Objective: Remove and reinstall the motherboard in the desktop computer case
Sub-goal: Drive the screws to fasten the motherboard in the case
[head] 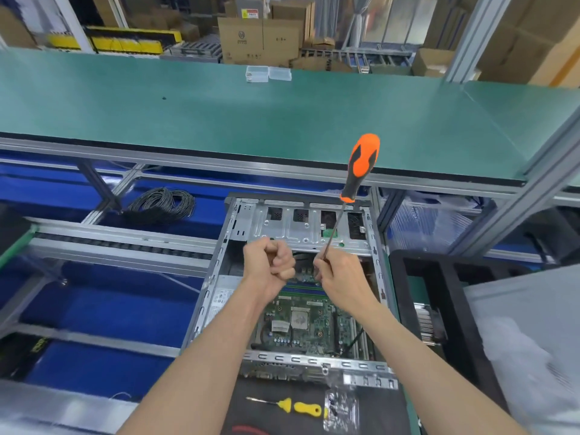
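Note:
An open desktop case (219,268) lies flat in front of me with the green motherboard (310,324) inside it. Both my hands hover over the case's middle. My right hand (340,279) pinches the metal shaft of an orange-and-black screwdriver (361,166), whose handle points up and away, above the drive bay. My left hand (271,262) is curled into a fist just left of it; I cannot see anything inside the fist. My forearms hide part of the board's top edge.
A small yellow screwdriver (301,406) and a clear bag of screws (340,406) lie on the dark mat in front of the case. A black frame (439,277) stands to the right. A coil of black cable (163,204) lies back left; a green shelf (219,120) with clear boxes (266,73) spans above.

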Tool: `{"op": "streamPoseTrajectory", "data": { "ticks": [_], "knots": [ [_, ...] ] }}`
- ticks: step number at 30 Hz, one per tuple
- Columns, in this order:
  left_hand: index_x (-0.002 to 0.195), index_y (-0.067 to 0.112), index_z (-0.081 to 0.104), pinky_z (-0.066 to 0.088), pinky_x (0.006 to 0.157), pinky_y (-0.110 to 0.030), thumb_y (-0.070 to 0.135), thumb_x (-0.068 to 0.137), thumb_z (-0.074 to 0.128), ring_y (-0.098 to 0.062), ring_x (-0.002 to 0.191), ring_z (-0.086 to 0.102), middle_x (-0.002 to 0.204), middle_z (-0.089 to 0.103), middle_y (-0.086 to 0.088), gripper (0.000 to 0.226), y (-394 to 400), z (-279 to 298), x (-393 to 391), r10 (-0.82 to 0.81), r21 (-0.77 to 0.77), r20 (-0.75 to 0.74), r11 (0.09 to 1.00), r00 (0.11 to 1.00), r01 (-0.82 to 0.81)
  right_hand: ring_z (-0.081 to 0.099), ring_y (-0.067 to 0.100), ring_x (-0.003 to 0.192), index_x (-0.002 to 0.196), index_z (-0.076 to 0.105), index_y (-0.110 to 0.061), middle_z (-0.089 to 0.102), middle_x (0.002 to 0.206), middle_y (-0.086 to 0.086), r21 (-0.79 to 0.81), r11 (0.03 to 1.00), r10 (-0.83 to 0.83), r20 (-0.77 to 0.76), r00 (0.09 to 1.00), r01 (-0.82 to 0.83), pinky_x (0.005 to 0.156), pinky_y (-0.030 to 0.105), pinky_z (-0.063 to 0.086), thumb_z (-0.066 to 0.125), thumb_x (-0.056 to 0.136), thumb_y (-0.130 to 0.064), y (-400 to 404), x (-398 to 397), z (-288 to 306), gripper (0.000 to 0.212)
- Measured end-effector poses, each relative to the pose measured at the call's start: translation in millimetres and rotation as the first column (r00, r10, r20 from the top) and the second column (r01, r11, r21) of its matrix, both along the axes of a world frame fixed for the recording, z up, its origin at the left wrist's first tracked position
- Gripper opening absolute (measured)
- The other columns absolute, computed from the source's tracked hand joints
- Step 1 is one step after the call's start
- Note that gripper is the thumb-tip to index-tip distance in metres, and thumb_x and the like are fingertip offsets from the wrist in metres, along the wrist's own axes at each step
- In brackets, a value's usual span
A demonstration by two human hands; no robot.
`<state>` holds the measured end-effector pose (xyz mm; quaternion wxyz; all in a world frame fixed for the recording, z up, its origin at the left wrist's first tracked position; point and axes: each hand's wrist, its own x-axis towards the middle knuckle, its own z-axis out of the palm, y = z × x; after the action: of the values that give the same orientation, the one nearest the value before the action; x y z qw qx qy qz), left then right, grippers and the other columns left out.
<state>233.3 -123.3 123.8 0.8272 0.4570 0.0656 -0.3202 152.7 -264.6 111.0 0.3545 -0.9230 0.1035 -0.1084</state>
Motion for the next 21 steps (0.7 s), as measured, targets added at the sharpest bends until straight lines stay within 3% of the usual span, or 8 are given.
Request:
{"op": "streamPoseTrajectory", "data": {
  "ticks": [3,5,7,10,12,15,18,21],
  "knots": [
    [0.055,0.014,0.054,0.015,0.036,-0.017,0.017,0.078,0.057,-0.008,0.037,0.016,0.044,0.027,0.008,0.023,9,8,12,-0.122,0.084,0.205,0.991,0.971,0.107,0.065,0.027,0.075,0.089,0.063,-0.007,0.067,0.076,0.008,-0.003,1.0,0.025,-0.013,1.0,-0.025,0.074,0.046,0.052,0.056,0.099,-0.012,5,0,-8,0.013],
    [0.084,0.011,0.071,0.018,0.036,-0.018,0.021,0.082,0.069,-0.009,0.037,0.018,0.046,0.03,0.01,0.01,16,15,18,-0.25,0.202,0.418,0.963,0.873,0.179,0.066,0.028,0.076,0.089,0.062,-0.006,0.068,0.077,0.009,0.005,0.998,0.066,-0.046,0.997,-0.066,0.075,0.045,0.053,0.057,0.1,-0.014,13,3,-14,0.015],
    [0.105,0.02,0.077,0.026,0.038,-0.023,0.024,0.083,0.076,-0.014,0.038,0.028,0.048,0.041,0.007,0.022,21,16,19,-0.366,0.355,0.549,0.916,0.751,0.187,0.068,0.031,0.079,0.089,0.061,-0.003,0.069,0.079,0.013,0.012,0.994,0.11,-0.07,0.991,-0.109,0.075,0.045,0.053,0.056,0.101,-0.016,23,9,-19,0.019],
    [0.096,0.024,0.081,0.061,0.072,-0.038,0.016,0.083,0.08,-0.019,0.072,0.072,0.077,0.076,-0.003,0.015,26,15,21,-0.348,0.483,0.619,0.875,0.704,0.007,0.067,0.037,0.079,0.085,0.059,0.002,0.069,0.077,0.019,0.01,0.986,0.166,-0.06,0.984,-0.165,0.073,0.047,0.051,0.054,0.102,-0.017,39,21,-26,0.025],
    [0.091,0.022,0.081,0.058,0.074,-0.024,0.01,0.084,0.078,-0.008,0.079,0.073,0.083,0.078,0.002,0.014,32,9,24,-0.302,0.482,0.634,0.874,0.712,-0.059,0.067,0.039,0.079,0.086,0.059,0.003,0.07,0.075,0.02,0.023,0.982,0.19,-0.066,0.98,-0.189,0.074,0.046,0.051,0.053,0.103,-0.017,46,30,-29,0.027],
    [0.097,0.008,0.078,0.046,0.057,-0.007,0.005,0.086,0.075,0.007,0.059,0.063,0.067,0.074,0.01,0.012,39,5,25,-0.247,0.438,0.646,0.895,0.722,-0.086,0.068,0.035,0.08,0.086,0.063,0.0,0.072,0.076,0.014,0.021,0.978,0.21,-0.069,0.975,-0.209,0.075,0.045,0.052,0.054,0.102,-0.017,53,44,-32,0.024],
    [0.107,-0.005,0.074,0.038,0.05,-0.001,0.002,0.088,0.071,0.01,0.046,0.053,0.076,0.07,-0.001,0.02,43,0,24,-0.192,0.391,0.662,0.913,0.725,-0.114,0.066,0.032,0.077,0.085,0.065,-0.005,0.072,0.077,0.01,0.018,0.977,0.213,-0.077,0.974,-0.212,0.074,0.043,0.05,0.054,0.101,-0.018,57,54,-35,0.023],
    [0.111,-0.011,0.07,0.036,0.048,0.0,-0.001,0.09,0.067,0.01,0.043,0.051,0.087,0.058,0.006,0.023,43,-8,27,-0.174,0.363,0.656,0.926,0.734,-0.105,0.063,0.035,0.077,0.087,0.065,-0.006,0.071,0.078,0.013,-0.016,0.975,0.217,-0.104,0.971,-0.22,0.073,0.044,0.048,0.053,0.102,-0.022,58,60,-38,0.025]
  ]
}}
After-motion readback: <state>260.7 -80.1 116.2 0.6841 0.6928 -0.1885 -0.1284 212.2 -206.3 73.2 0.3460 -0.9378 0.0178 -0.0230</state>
